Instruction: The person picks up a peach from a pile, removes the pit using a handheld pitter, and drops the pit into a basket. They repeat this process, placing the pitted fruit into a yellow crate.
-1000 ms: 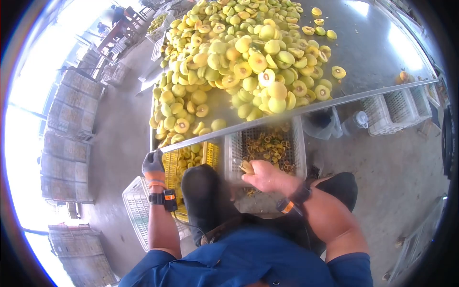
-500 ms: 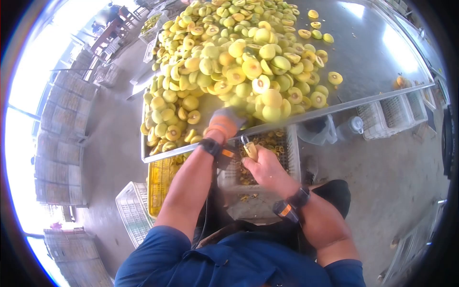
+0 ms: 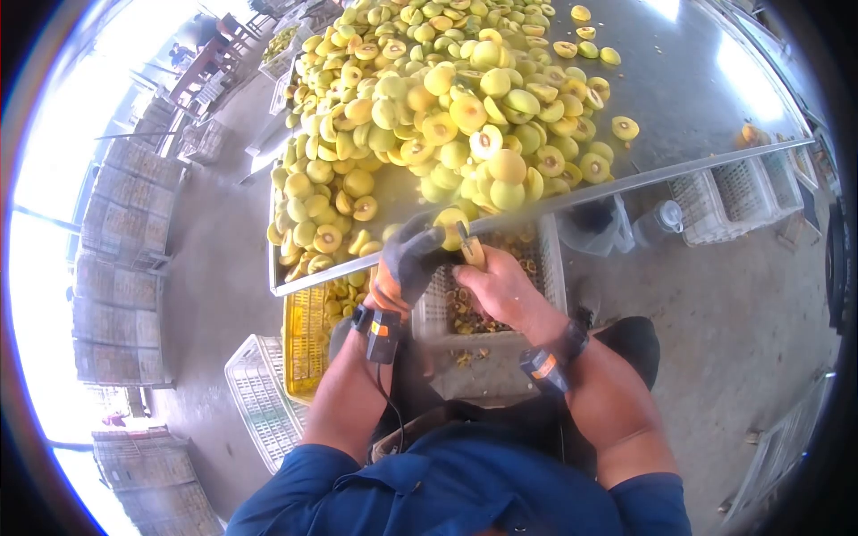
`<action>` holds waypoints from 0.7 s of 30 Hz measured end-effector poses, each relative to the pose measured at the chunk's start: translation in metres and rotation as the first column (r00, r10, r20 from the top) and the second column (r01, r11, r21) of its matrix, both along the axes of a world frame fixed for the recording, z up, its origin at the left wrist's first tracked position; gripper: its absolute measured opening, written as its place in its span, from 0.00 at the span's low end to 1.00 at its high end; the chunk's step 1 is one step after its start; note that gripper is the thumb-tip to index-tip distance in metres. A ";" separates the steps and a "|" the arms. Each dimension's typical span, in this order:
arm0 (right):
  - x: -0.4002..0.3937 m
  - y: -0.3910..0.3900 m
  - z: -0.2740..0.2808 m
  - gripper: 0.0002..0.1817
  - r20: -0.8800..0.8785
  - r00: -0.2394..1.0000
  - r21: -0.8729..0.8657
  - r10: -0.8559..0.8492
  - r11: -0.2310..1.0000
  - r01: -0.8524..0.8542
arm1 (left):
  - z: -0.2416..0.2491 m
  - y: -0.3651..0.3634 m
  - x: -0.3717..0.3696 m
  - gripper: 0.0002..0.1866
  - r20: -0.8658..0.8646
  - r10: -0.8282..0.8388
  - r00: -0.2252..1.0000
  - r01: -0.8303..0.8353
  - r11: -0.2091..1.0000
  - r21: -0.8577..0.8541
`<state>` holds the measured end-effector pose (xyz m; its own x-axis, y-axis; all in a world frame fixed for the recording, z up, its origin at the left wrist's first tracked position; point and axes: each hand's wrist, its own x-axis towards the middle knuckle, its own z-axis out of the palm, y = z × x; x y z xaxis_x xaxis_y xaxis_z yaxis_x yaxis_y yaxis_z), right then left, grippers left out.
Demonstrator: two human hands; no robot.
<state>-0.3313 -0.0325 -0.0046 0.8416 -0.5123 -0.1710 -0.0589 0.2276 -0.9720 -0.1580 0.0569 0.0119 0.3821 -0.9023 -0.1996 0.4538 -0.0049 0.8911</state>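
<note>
My left hand (image 3: 413, 256), in a dark and orange glove, holds a halved yellow-green fruit (image 3: 450, 227) at the table's front edge. Bare, my right hand (image 3: 500, 284) is closed round the light handle of a small coring tool (image 3: 472, 250), whose metal tip touches or lies just in front of the fruit's face. Beyond both hands, a large heap of halved fruit (image 3: 420, 98) lies on the metal table (image 3: 661, 98). Below them stands a pale crate (image 3: 550, 268) with brown and yellow scraps in it.
A yellow crate (image 3: 305, 344) with fruit pieces and a white crate (image 3: 259, 393) stand at lower left. Under the table's right side are a clear plastic jug (image 3: 660, 221), a plastic bag and white crates (image 3: 735, 201). Stacked crates (image 3: 121, 255) line the left.
My left hand has drawn back from the heap and turned, now with a halved fruit in its fingers. The tool in my right hand is now at that fruit.
</note>
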 end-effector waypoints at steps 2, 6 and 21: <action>-0.003 -0.001 0.005 0.15 -0.058 0.997 0.074 0.042 0.997 -0.038 | -0.011 0.002 0.001 0.28 -0.001 -0.006 1.000 0.006 1.000 -0.008; -0.006 -0.008 0.007 0.15 -0.145 0.972 0.392 0.184 0.913 -0.115 | -0.018 0.005 0.000 0.30 0.091 0.003 0.996 0.001 0.999 -0.042; -0.020 -0.008 0.016 0.18 -0.101 0.995 -0.036 -0.005 0.999 0.001 | 0.012 0.122 0.081 0.24 0.637 0.143 0.757 -0.318 0.933 0.168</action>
<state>-0.3513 -0.0407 0.0115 0.8195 -0.5219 -0.2370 -0.1571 0.1931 -0.9685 -0.0772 0.1791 0.0238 0.6901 -0.7214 -0.0583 -0.1634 -0.2338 0.9585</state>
